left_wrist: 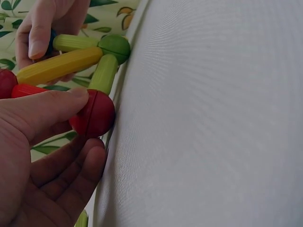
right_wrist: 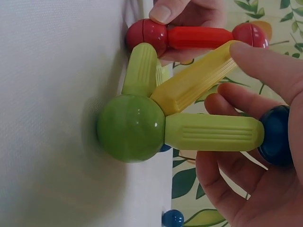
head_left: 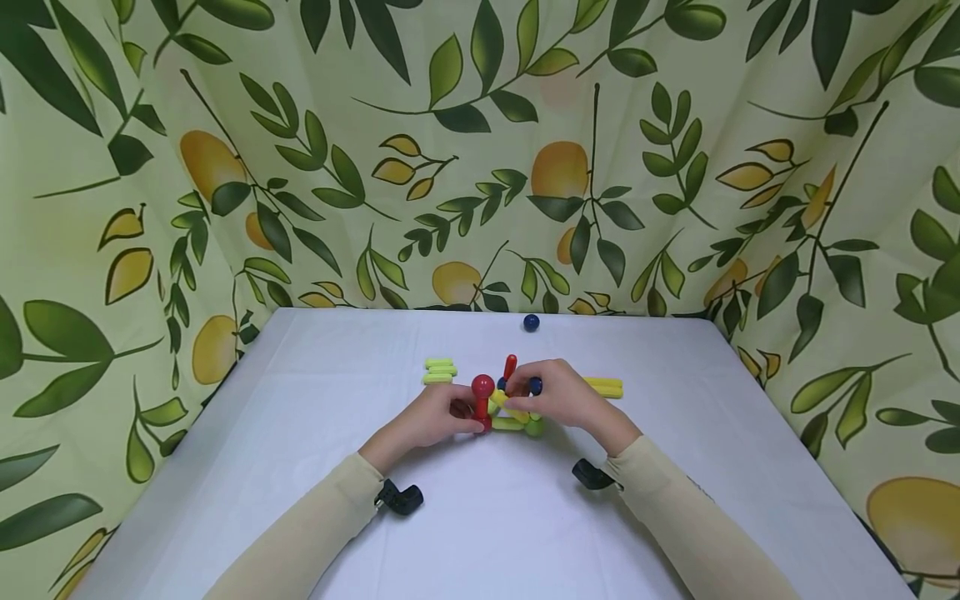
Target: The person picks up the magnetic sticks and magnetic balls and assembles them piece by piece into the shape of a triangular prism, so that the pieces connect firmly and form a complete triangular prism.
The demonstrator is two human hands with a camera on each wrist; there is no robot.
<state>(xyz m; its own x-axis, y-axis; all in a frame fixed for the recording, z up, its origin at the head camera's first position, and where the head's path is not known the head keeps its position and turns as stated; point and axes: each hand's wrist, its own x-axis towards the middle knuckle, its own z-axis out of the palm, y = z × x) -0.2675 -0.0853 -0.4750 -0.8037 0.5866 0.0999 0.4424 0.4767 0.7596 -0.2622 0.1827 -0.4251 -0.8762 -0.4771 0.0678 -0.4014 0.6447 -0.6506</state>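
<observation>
Head view: a stick-and-ball frame [head_left: 508, 424] stood mid-table on the white tabletop [head_left: 450, 533], between both hands. Left hand [head_left: 437, 414], at the frame's 9 o'clock, pinched the lower red ball [left_wrist: 97, 116] between thumb and fingers. Red rod [head_left: 482, 407] rose upright from that ball to the upper red ball [head_left: 482, 386]. Right hand [head_left: 566, 393], at 3 o'clock, grasped the yellow rod [right_wrist: 194, 80] near its raised end; other fingers curled beside the top blue ball [right_wrist: 274, 135]. Yellow rod slanted from the green ball [right_wrist: 130, 127] toward the upper red ball; thumb covered the tip, so probably touching, couldn't confirm. Base lime rod [right_wrist: 140, 71] linked lower red ball to green ball. Upright lime rod [right_wrist: 213, 132] ran from green ball to top blue ball. At the frame's 12, a far red rod [head_left: 511, 365] rose just by a second blue ball [head_left: 502, 384]. Loose: three lime rods [head_left: 439, 378] at 10, two yellow rods [head_left: 604, 392] between 2 and 3, spare blue ball [head_left: 531, 322] at 12, near the table's far edge.
</observation>
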